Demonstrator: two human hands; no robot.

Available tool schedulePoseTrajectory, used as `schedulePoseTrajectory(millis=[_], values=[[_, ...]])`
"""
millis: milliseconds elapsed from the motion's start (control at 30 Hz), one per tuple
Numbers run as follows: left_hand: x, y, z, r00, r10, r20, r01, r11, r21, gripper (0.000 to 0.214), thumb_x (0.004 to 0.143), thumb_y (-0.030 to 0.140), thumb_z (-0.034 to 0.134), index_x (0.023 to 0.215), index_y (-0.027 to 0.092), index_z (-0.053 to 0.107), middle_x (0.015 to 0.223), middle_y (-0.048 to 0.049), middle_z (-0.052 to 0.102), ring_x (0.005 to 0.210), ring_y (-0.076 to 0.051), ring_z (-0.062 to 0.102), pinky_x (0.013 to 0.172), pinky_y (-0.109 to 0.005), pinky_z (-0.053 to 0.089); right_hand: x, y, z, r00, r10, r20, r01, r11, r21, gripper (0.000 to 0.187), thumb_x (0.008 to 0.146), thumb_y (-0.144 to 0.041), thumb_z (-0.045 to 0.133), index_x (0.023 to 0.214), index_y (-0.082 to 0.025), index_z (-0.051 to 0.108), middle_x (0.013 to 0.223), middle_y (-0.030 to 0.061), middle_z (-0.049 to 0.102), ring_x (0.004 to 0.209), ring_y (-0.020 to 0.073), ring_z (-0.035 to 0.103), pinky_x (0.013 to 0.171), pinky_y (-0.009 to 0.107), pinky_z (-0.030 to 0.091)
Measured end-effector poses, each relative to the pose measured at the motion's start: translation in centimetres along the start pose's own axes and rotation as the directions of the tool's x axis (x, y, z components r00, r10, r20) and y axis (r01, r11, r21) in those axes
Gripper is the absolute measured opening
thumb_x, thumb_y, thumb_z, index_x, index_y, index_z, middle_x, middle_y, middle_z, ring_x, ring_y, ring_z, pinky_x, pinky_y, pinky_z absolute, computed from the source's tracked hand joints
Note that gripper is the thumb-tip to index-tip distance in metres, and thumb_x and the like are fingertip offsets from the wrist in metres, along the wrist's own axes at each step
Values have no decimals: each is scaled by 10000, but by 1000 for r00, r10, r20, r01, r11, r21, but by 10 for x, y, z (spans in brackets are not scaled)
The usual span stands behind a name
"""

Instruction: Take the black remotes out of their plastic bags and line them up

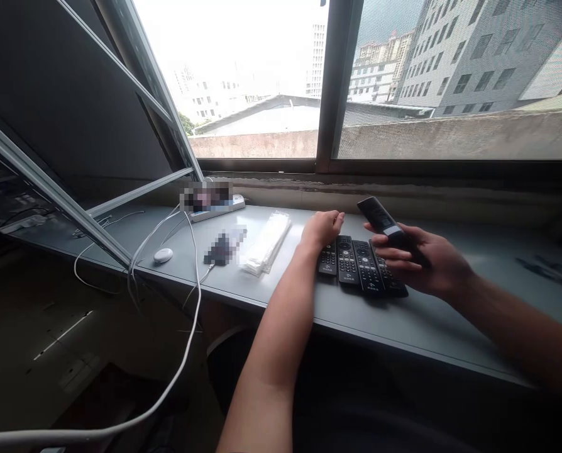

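Note:
My right hand (427, 258) is closed around a black remote control (378, 215), held tilted above the table with its far end pointing up and to the left. Below it, several more black remote controls (347, 261) lie side by side with their buttons up; the rightmost is partly covered by my right hand. My left hand (323, 228) is curled at the far end of the leftmost remote. Its fingers are bent in, and whatever they may hold is hidden.
Left of my forearm lies a stack of clear plastic sleeves (266, 244). Farther left are a blurred dark object on a cable, a white round object (163, 255) and a power strip (219, 207). White cables (198, 302) hang over the table edge. A metal frame (106, 239) stands at the left.

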State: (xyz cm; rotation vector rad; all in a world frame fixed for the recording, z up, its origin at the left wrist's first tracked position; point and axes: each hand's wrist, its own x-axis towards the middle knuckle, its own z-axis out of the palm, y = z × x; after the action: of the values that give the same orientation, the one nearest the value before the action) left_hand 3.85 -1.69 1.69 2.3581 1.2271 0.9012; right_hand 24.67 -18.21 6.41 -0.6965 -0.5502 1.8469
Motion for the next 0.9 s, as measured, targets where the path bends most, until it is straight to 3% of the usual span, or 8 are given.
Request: schedulePoseTrajectory(millis=[167,300,400,567,700,900], values=[[2,-3,3,1000,18,2,-18,997,80,453,1225,438,490,1026,221,835,1006,-104,875,972,-256,798,908,-347,551,1,0,0,997,7,-70,-3,999,53,400,1141,-247,594,1529,-201,678,960,65,667,667,154,622,444,176,592],[2,-2,3,1000,10,4,-11,996,84,452,1223,447,495,1021,227,835,1007,-105,875,963,-257,793,883,-347,540,1,-3,-3,994,-23,-110,19,999,-36,355,1139,-374,635,1448,-266,773,1084,101,758,743,181,670,492,211,622],[2,-2,2,1000,10,7,-10,996,83,451,1224,441,496,1015,224,832,1001,-107,872,955,-258,791,875,-348,533,1,-4,-5,991,-81,-107,65,987,-146,392,1156,-478,576,1413,-321,828,1085,97,788,703,194,623,441,251,550],[2,-2,2,1000,10,9,-10,996,90,457,1229,440,491,1012,221,829,999,-104,869,956,-257,791,874,-348,535,2,-2,-4,990,-118,-81,92,958,-271,347,1120,-420,607,1296,-329,891,873,60,685,600,180,457,388,258,406],[3,-3,3,1000,20,12,-21,994,104,464,1230,439,484,992,222,817,987,-99,864,945,-257,789,857,-349,523,2,1,-1,990,-129,-54,107,945,-310,342,1096,-482,628,1086,-286,908,849,66,621,621,181,429,407,264,427],[3,-6,5,1000,30,4,-30,994,105,462,1228,438,480,1016,222,829,1001,-99,870,943,-255,787,861,-349,529,1,2,1,989,-141,-38,119,927,-356,354,1096,-529,623,1200,-320,889,894,80,652,675,230,501,442,325,469]])
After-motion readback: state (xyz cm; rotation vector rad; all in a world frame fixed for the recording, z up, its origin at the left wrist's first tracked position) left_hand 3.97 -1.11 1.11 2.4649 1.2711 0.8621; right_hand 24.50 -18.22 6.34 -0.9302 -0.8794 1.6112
